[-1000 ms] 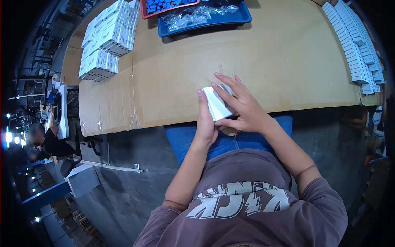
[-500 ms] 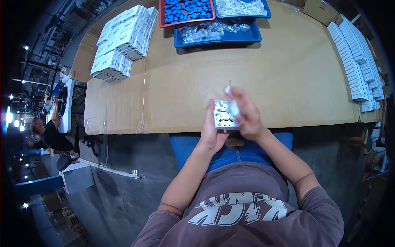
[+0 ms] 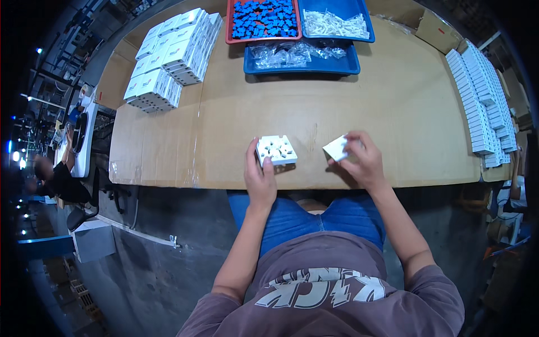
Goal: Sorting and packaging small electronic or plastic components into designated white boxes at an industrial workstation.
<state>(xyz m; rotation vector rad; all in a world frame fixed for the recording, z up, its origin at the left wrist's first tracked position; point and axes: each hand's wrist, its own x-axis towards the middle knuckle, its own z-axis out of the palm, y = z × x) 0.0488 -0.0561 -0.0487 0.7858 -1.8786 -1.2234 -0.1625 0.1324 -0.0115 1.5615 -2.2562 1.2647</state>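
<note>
Near the counter's (image 3: 393,112) front edge, the left hand (image 3: 259,177) grips a white square socket body (image 3: 276,150), the right hand (image 3: 365,163) beside it pinching a white plate (image 3: 337,147).

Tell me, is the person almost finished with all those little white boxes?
Many closed white boxes are already stacked at the table's far left. In hand now: the left hand holds a square white plastic part with holes, and the right hand holds a small white flat piece. Lots seems left: the red tray of blue parts is full, and rows of white pieces wait at the right.
</note>
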